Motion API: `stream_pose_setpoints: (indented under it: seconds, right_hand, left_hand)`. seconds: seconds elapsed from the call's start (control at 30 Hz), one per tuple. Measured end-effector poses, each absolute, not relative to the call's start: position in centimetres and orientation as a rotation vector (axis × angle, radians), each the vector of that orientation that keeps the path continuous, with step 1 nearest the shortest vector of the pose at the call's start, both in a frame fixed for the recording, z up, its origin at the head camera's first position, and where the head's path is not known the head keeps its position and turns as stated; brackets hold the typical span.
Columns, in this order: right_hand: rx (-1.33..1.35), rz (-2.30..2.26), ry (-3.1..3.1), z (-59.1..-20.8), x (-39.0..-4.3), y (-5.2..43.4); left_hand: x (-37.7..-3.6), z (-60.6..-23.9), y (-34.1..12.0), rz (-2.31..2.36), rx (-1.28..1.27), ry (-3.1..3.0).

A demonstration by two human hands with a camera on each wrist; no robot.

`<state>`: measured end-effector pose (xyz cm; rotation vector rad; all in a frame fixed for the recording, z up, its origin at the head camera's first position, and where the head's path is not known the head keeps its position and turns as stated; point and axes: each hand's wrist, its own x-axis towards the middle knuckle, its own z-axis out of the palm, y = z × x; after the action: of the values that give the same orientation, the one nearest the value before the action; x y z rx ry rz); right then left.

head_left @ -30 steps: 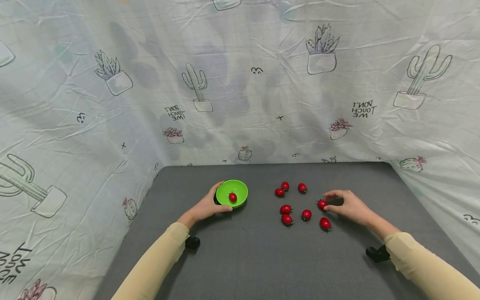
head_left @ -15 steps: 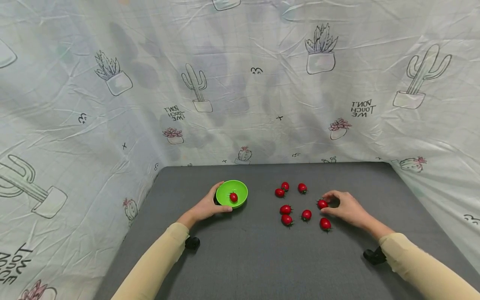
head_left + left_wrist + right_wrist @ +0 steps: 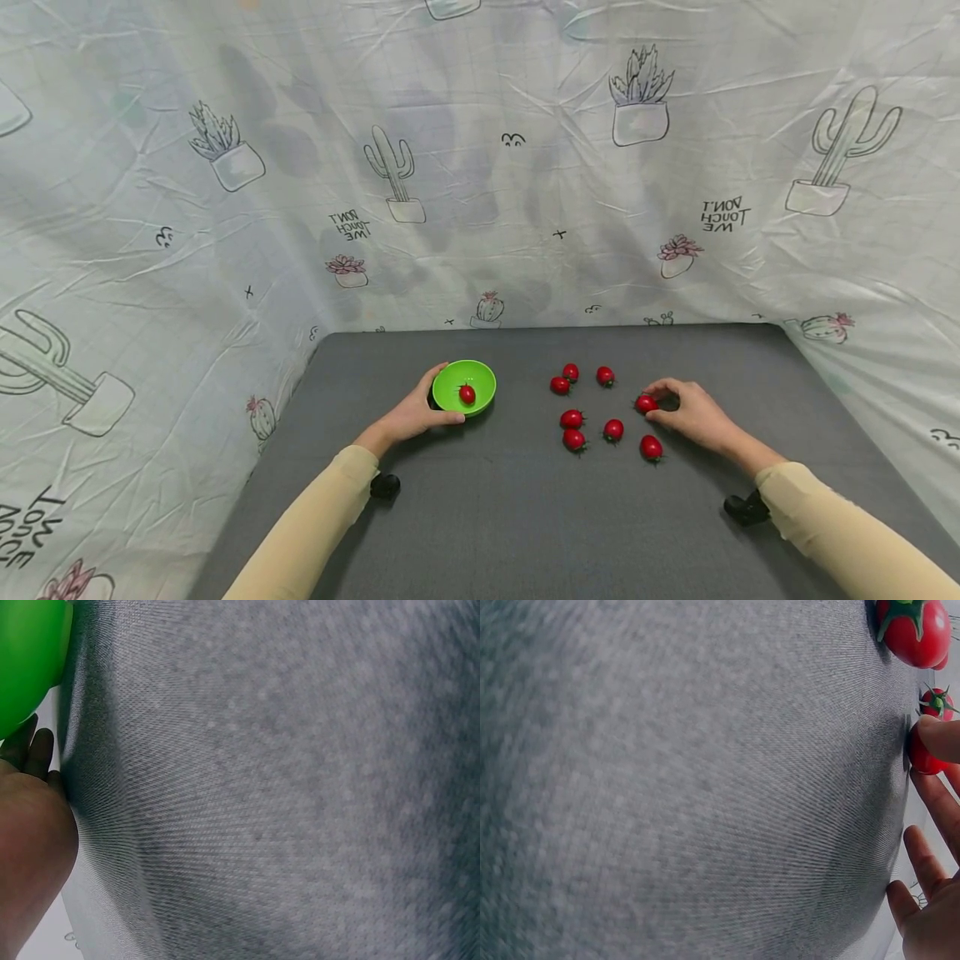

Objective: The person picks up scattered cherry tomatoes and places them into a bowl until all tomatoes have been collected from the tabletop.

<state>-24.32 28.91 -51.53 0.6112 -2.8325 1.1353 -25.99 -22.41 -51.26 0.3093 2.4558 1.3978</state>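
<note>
Left hand (image 3: 415, 412) cups the green bowl (image 3: 464, 387) holding one tomato (image 3: 467, 394), which I see only from the head camera; right hand (image 3: 693, 412) pinches a cherry tomato (image 3: 645, 404) on the grey mat (image 3: 510, 500), fingertip (image 3: 939, 739) contact clear at the wrist.

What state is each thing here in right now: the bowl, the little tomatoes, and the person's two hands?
Green bowl: upright on the grey mat, one tomato inside.
Tomato in the bowl: lying loose.
Tomato at the right hand: pinched between thumb and fingertip, on the mat.
Six other tomatoes: loose on the mat, untouched.
Left hand: holds the bowl's side.
Right hand: pinches that tomato.
</note>
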Motion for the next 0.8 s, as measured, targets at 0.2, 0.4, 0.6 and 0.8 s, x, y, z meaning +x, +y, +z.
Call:
stream_pose_setpoints:
  seconds: [0.2,0.4,0.6,0.8]
  right_hand:
    - [0.606,1.141,-2.830,-51.8,-24.4,29.0]
    - [0.604,1.175,-2.834,-51.9,-24.3,29.1]
    - [0.600,1.197,-2.844,-51.1,-24.3,28.8]
    - [0.613,1.207,-2.843,-49.7,-24.9,28.5]
  left_hand:
    - [-25.8,-51.3,-22.4,1.397,0.313,2.467]
    - [-25.7,-51.3,-22.2,1.400,0.313,2.456]
    - [-24.4,-48.8,-21.5,1.390,0.307,2.427]
    - [-24.2,-48.3,-21.3,1.381,0.298,2.431]
